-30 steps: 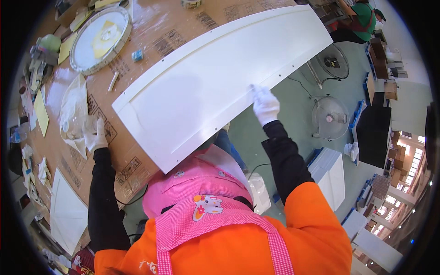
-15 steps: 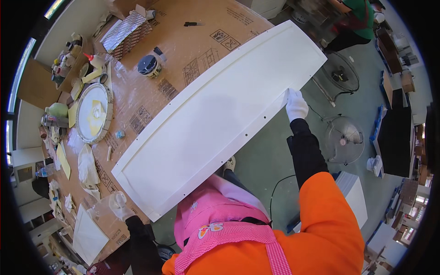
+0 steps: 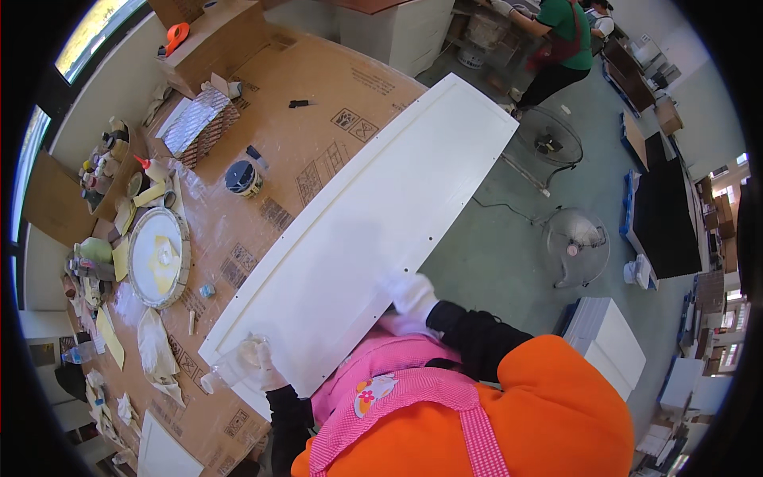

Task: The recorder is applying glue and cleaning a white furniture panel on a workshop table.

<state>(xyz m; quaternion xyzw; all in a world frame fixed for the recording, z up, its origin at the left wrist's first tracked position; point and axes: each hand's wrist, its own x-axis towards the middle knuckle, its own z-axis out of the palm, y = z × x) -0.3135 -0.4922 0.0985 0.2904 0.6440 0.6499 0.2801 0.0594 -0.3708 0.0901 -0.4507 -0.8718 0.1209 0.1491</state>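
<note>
A long white panel with a raised rim and small dark holes along its edges lies slantwise across the table in front of me. My left hand, in a white glove, is closed around a clear plastic bottle over the panel's near left end. The bottle lies tilted, its white end pointing left. My right hand, also gloved in white, is over the panel's near edge, close to my pink apron. Motion smears its fingers, so I cannot see whether it holds anything.
Brown cardboard covers the table. On it are a small tub, a knife, a round white lid-like disc and a crumpled white cloth. Two floor fans stand at right. A co-worker in green works beyond.
My right hand has left the panel's far right edge and come in toward my body. My left hand has brought the bottle from beside the panel over its near end. The view has shifted.
</note>
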